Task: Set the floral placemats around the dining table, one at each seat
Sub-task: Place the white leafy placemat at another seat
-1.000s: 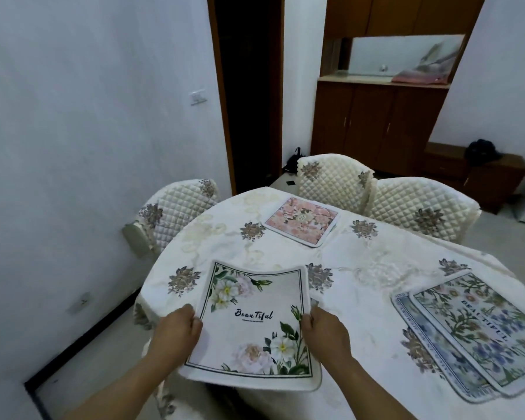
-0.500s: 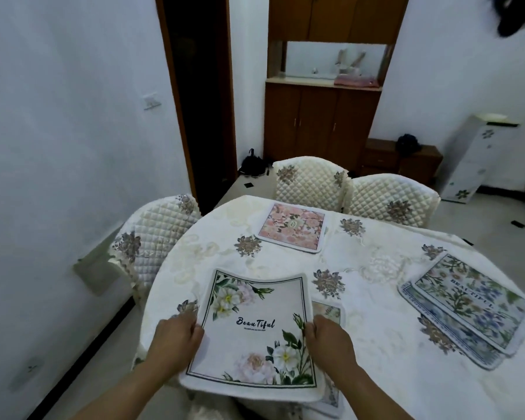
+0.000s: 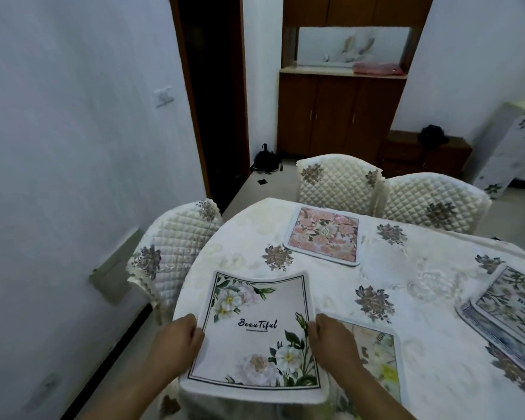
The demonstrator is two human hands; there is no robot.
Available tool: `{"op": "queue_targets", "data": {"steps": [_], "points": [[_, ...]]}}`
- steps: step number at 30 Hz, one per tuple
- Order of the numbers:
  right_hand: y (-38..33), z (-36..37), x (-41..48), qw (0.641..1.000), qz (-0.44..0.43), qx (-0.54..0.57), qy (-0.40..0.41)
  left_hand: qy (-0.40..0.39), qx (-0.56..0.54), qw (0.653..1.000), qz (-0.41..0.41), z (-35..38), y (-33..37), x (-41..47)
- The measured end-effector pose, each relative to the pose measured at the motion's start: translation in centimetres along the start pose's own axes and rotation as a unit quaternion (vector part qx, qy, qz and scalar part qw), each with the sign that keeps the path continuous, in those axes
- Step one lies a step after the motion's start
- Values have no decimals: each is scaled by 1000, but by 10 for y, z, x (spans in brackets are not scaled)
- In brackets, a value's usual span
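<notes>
While the white "Beautiful" placemat hangs between both hands above the near left edge of the bench, best to carry it level toward the seat it is meant for, probably the quilted chair at the left, which has no mat in front of it. Left hand pinching the left border, right hand pinching the right border, fingers curled under and thumbs on top. Worth keeping the pull even on both sides, since the far edge already bows upward and the near edge sags past the bench rim. Lower the far edge first, then flatten outward, square to the bench edge and clear of the yellow-flowered placemat lying just to the right, partly under the right hand.

Soft, flexible cloth with a thin dark border line, white and pink blooms at the far left and near right corners, dark script in the middle. Pink floral placemat already laid flat at the far chair; a stack of blue-green placemats lying at the right.
</notes>
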State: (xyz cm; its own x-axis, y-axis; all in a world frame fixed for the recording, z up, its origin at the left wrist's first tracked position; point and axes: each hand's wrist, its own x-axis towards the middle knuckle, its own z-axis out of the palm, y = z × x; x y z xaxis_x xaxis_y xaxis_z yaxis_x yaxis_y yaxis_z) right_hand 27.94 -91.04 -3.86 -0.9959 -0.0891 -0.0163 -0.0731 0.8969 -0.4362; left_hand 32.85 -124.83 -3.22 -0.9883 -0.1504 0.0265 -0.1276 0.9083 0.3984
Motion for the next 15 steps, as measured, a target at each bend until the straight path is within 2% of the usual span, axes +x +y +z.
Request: {"op": "queue_targets", "data": {"steps": [9, 15], "points": [[-133, 68, 47, 996, 83, -24, 34, -38, -45, 995, 83, -61, -134, 118], [-186, 76, 69, 985, 157, -31, 62, -84, -42, 983, 155, -82, -161, 197]]}}
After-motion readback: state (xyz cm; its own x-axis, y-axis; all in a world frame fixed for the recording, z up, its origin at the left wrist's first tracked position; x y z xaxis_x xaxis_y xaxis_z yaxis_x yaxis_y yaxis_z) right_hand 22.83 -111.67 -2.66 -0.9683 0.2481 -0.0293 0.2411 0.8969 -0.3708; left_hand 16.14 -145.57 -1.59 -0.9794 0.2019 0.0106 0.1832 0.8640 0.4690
